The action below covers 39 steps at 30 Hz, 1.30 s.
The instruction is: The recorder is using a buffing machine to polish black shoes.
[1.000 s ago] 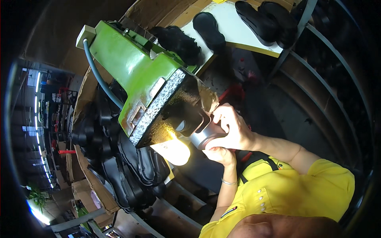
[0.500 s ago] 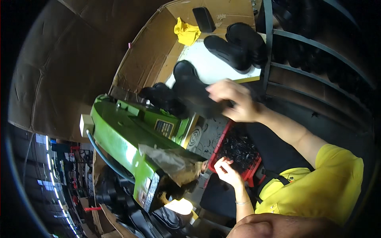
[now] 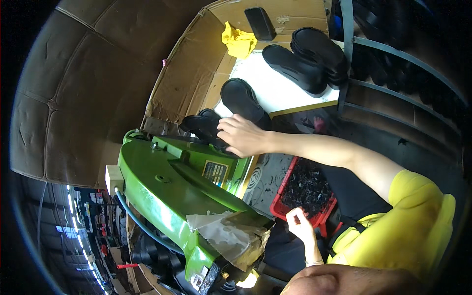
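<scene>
My right hand [image 3: 242, 136] reaches across to a cluster of black shoe soles [image 3: 199, 124] beside the green machine [image 3: 162, 172]. Its fingers bend over the near end of one sole, partly hiding it. Just beyond the hand, another black sole [image 3: 241, 98] lies on a white board [image 3: 255, 73]. My left hand [image 3: 301, 225] is lower down, at the near rim of a red basket [image 3: 278, 209] full of black trimmings. Its fingers are curled in, and what they hold, if anything, is hidden.
More black soles [image 3: 317, 56] lie at the board's far right, near a metal rack [image 3: 348, 54]. A yellow cloth [image 3: 238, 42] and a dark phone-like slab [image 3: 259, 23] sit by the cardboard wall [image 3: 187, 69]. A crumpled plastic-and-paper cover [image 3: 231, 236] hangs on the machine's front.
My right hand has moved left to the soles by the machine, from a blurred spot above the basket. My left hand has shifted slightly down, its fingers more curled. The view has shifted a little.
</scene>
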Motion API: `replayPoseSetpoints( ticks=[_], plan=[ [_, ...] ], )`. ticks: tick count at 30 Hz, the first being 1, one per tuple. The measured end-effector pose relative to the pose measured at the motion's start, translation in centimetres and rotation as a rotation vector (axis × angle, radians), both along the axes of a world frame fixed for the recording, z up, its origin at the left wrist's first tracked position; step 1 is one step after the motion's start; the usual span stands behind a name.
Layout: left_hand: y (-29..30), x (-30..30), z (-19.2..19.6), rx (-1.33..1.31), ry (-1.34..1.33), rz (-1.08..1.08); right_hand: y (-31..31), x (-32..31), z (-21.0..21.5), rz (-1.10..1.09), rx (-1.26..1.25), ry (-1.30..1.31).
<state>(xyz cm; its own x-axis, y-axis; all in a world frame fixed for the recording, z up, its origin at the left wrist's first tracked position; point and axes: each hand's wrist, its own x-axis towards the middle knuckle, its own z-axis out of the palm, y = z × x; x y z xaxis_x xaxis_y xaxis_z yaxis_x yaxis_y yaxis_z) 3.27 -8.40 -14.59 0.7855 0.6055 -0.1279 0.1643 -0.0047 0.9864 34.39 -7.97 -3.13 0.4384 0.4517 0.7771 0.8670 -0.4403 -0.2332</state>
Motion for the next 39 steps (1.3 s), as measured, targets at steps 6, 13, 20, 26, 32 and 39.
replayPoseSetpoints(
  ticks=[6,13,20,26,32,39],
  plan=[
    [-1.2,0.0,4.7,0.227,-0.095,-0.085,-2.8,-3.1,2.5,0.18,0.142,0.119],
    [-1.9,-6.6,10.7,0.58,-0.244,-0.055,-17.4,-17.3,8.9,0.695,0.051,0.539],
    [-1.0,-4.5,11.2,0.075,0.033,-0.226,-14.9,-22.3,2.2,0.678,0.144,1.362],
    [2.1,-0.7,9.5,0.167,-0.102,-0.057,-14.5,-25.2,-9.5,0.881,0.22,1.771],
    [1.6,0.8,11.4,0.031,-0.19,0.012,-15.0,-30.8,-16.5,0.701,0.524,2.066],
    [2.5,-1.0,8.8,0.198,-0.296,0.046,-20.0,-27.7,-19.8,0.598,1.214,2.041]
  ],
)
